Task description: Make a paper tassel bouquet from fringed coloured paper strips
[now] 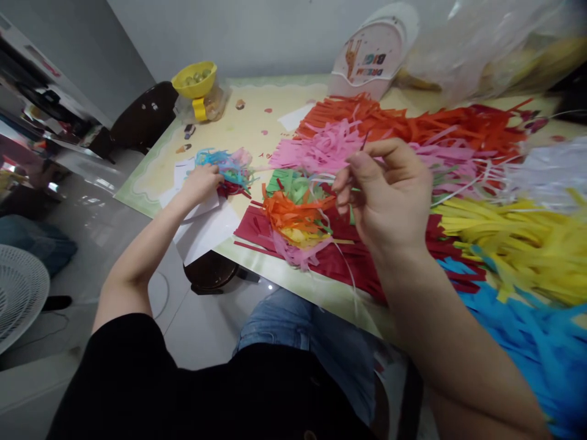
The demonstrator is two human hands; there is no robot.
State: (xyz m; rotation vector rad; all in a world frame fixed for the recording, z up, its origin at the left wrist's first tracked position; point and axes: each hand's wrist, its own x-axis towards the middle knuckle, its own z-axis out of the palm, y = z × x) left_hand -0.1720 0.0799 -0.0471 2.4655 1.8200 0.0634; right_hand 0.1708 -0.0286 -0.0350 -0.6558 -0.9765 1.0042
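My left hand [205,183] reaches far across the table, its fingers bent down onto a small bundle of blue and pink paper fringe [233,166]. The fingertips are partly hidden there. Raised over the table, my right hand [387,189] pinches a thin, dark, needle-like piece [365,142] between thumb and forefinger. A white string [463,189] runs near this hand. Below and left of it lies a bunched garland of green, orange, yellow and pink fringe [293,214], on top of dark red fringe [257,229].
Orange fringe [413,125], pink fringe [321,146], yellow fringe [518,238] and blue fringe [518,342] spread along the table. White paper sheets [211,235] overhang its front edge. At the back stand a yellow bowl [195,85] and a printed pink holder [364,61].
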